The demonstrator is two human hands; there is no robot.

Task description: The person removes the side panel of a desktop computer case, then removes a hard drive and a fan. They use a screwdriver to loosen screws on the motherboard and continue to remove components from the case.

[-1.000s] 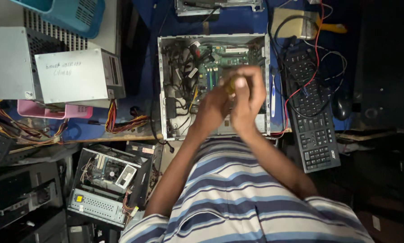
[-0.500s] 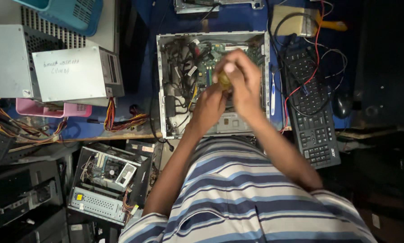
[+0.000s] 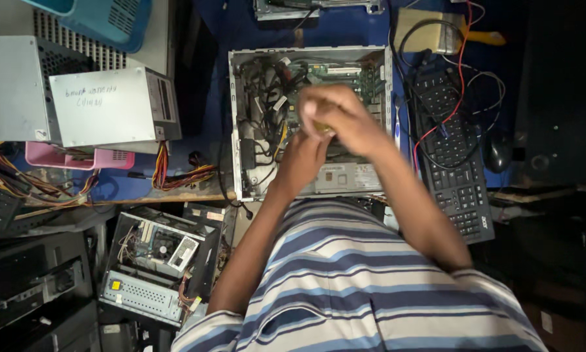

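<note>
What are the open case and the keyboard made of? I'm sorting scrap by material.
Case: likely sheet metal, bare dull grey with thin folded edges. Keyboard: apparently black matte plastic with moulded keys. Both hands meet over the case.

Beneath the hands, the open computer case (image 3: 309, 124) was grey with a green board; right of them lay a black keyboard (image 3: 454, 156); below, a blue-and-white striped shirt (image 3: 364, 287)

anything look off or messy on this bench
Yes. The open computer case under both hands is full of loose tangled cables. A red wire trails across the black keyboard, and another opened case sits tilted below the bench edge.
</note>
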